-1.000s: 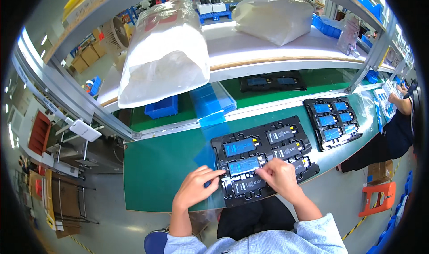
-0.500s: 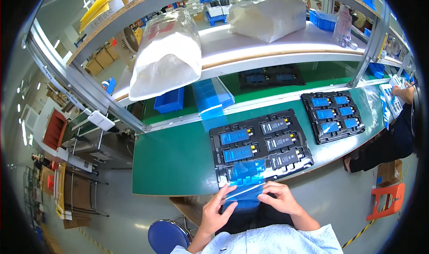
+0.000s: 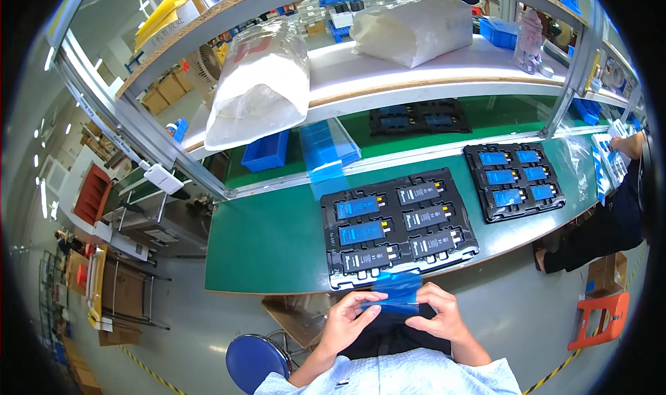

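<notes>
Blue film (image 3: pixel 397 292), a thin see-through sheet, is stretched between my two hands just off the near edge of the counter (image 3: pixel 277 242), above my lap. My left hand (image 3: pixel 350 318) pinches its left edge and my right hand (image 3: pixel 438 314) pinches its right edge, each grip closed on the sheet; held taut like this, I judge, so it stays flat and does not fold on itself. Its far edge rises over the near rim of a black tray (image 3: pixel 399 225) lying on the counter just beyond my hands, whose pockets hold flat parts, some covered in blue. A second black tray (image 3: pixel 515 180) lies further right. Above the counter, a shelf (image 3: pixel 416 76) carries white bags.
</notes>
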`<state>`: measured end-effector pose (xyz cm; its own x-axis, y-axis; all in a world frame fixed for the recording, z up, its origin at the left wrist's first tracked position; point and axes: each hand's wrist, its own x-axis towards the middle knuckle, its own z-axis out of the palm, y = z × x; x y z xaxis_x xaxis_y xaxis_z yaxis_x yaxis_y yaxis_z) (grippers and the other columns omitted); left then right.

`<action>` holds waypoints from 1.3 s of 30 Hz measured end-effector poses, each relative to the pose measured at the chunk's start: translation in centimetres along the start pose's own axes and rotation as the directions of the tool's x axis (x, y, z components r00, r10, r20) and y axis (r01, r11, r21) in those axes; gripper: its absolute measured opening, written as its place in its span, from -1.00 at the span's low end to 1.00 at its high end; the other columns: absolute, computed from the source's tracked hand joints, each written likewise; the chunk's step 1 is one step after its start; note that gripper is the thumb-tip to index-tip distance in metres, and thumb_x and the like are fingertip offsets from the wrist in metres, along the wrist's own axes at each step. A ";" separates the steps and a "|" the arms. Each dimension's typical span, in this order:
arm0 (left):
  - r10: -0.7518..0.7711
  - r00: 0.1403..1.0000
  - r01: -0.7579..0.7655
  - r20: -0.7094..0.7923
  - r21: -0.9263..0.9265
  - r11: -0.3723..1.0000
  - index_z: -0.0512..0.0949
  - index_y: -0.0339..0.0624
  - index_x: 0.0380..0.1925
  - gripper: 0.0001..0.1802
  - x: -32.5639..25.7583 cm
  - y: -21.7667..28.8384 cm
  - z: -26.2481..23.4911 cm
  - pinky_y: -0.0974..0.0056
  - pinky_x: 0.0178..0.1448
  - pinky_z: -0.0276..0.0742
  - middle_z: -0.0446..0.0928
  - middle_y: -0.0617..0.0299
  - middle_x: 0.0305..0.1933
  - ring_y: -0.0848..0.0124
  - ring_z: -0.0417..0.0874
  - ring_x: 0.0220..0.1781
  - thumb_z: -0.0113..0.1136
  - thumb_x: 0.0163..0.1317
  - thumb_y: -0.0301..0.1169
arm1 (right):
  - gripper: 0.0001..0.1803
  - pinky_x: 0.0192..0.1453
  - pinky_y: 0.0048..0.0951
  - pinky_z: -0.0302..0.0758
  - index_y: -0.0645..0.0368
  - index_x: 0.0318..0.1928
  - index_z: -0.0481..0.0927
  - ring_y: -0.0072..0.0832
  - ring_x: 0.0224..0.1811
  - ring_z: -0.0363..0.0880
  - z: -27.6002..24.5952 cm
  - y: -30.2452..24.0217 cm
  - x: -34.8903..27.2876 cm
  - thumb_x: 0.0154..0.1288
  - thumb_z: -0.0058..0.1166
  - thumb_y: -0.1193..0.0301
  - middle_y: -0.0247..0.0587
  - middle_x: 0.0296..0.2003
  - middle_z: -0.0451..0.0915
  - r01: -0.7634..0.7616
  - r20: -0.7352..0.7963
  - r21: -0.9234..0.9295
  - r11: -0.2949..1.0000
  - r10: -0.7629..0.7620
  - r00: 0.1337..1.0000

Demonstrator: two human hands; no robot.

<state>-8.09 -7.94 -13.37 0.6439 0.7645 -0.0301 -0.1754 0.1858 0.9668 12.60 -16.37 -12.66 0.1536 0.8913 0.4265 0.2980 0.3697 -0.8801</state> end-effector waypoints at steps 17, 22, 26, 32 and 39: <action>0.183 0.982 -0.184 0.053 0.517 0.836 0.65 -0.33 -0.34 -0.83 -0.8 1.5 0.6 0.37 -0.34 0.49 0.61 0.15 -0.44 0.44 0.60 -0.45 0.34 0.17 -0.42 | -0.84 -0.10 -0.51 0.45 0.39 -0.24 0.63 -0.53 -0.20 0.52 -0.7 2.0 -1.9 0.16 0.25 0.57 -0.18 -0.23 0.57 -0.501 0.276 0.532 0.683 0.420 0.865; 0.258 0.966 -0.200 -0.015 0.587 0.784 0.59 -0.33 -0.53 -0.77 -0.9 0.7 0.2 0.33 -0.48 0.36 0.49 0.14 -0.61 0.44 0.46 -0.61 0.37 0.13 -0.38 | -0.86 -0.10 -0.48 0.45 0.38 -0.24 0.64 -0.51 -0.20 0.53 0.5 2.5 -1.8 0.18 0.23 0.58 -0.15 -0.23 0.59 -0.427 0.165 0.413 0.805 0.395 0.904; 0.294 0.955 -0.215 -0.039 0.593 0.776 0.50 -0.33 -0.63 -0.68 -0.7 0.6 -0.3 0.30 -0.55 0.29 0.40 0.12 -0.66 0.43 0.36 -0.66 0.40 0.11 -0.36 | -0.86 -0.09 -0.49 0.46 0.36 -0.25 0.66 -0.49 -0.20 0.55 1.2 2.2 -1.0 0.15 0.26 0.59 -0.14 -0.26 0.61 -0.443 0.124 0.459 0.771 0.438 0.890; 0.299 0.945 -0.145 -0.133 0.651 0.745 0.37 -0.29 -0.77 -0.55 -0.5 1.4 -1.3 0.30 -0.61 0.19 0.31 0.17 -0.74 0.46 0.32 -0.72 0.47 0.02 -0.37 | -0.89 -0.17 -0.48 0.51 0.30 -0.31 0.70 -0.46 -0.26 0.59 1.5 1.7 0.4 0.10 0.31 0.59 -0.15 -0.32 0.65 -0.383 0.103 0.248 0.890 0.369 0.924; 0.484 0.864 -0.075 -0.138 0.916 0.394 0.55 -0.14 -0.58 -0.76 0.2 -0.4 -5.2 0.23 -0.54 0.43 0.50 0.17 -0.69 0.22 0.58 -0.63 0.23 0.21 -0.28 | -0.84 -0.52 -0.67 0.37 0.26 -0.39 0.61 -0.72 -0.59 0.47 -0.1 2.0 3.6 0.29 0.18 0.42 -0.36 -0.53 0.58 -0.455 -0.244 0.317 0.832 0.535 0.809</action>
<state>-11.76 -4.66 -15.09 0.3687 0.8358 0.4068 0.5649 -0.5490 0.6160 13.85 -12.38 -12.89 0.5133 0.8550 -0.0749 -0.1205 -0.0146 -0.9926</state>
